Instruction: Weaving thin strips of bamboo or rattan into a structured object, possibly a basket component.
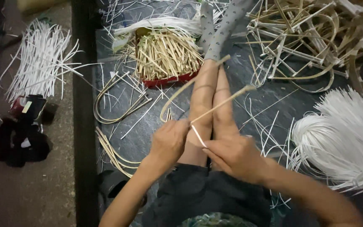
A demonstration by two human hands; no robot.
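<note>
My left hand grips the base of a bent cane strip that arcs up and away over my outstretched legs. A second straight cane piece runs from the same grip toward the upper right. Between the fingers of my right hand is a thin white strip, pinched right beside the left hand where the canes meet. Both hands sit close together above my knees.
A red tray of short cane pieces lies ahead. Curved cane loops lie left, white strips on the far left floor, a white strip bundle at right, and a pile of cane scraps at upper right.
</note>
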